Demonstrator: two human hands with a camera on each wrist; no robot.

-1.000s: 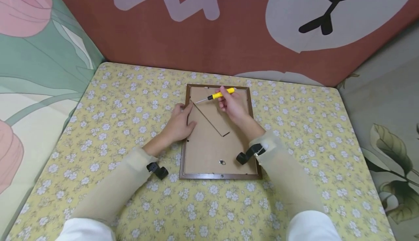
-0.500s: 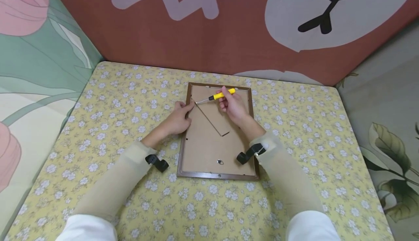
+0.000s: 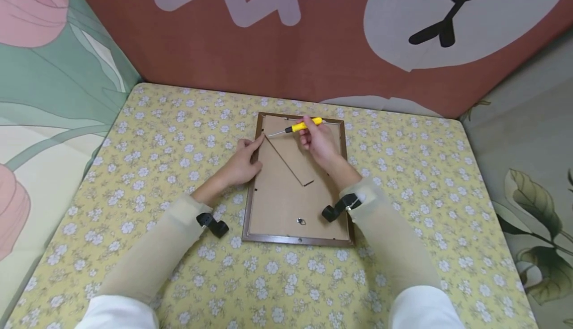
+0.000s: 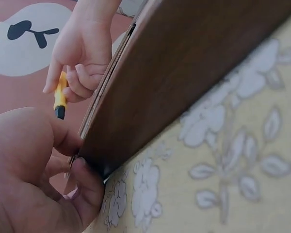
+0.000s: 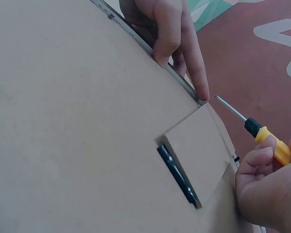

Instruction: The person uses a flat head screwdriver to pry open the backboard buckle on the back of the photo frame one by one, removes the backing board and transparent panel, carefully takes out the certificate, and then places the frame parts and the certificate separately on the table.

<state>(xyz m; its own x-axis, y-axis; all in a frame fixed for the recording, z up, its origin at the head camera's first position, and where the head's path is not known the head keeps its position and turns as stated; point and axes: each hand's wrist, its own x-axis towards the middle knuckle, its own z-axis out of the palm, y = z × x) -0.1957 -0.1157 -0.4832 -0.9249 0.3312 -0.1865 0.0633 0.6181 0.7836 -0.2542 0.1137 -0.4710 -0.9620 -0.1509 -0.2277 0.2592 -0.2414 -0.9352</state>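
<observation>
Brown wood edges one picture frame point(image 3: 299, 185), lying face down mid-table on the flowered cloth point(image 3: 134, 170). Left hand point(image 3: 241, 162) presses straight fingers on its left rail; right hand point(image 3: 319, 142) pinches one yellow screwdriver point(image 3: 301, 127) over the top-left corner. No writing is legible.

Yellow floral tablecloth point(image 3: 403, 170), red patterned backdrop point(image 3: 322, 60).

screwdriver point(image 5: 262, 133) tip too tiny to make out, handle mostly buried in the right hand point(image 5: 269, 189)
</observation>
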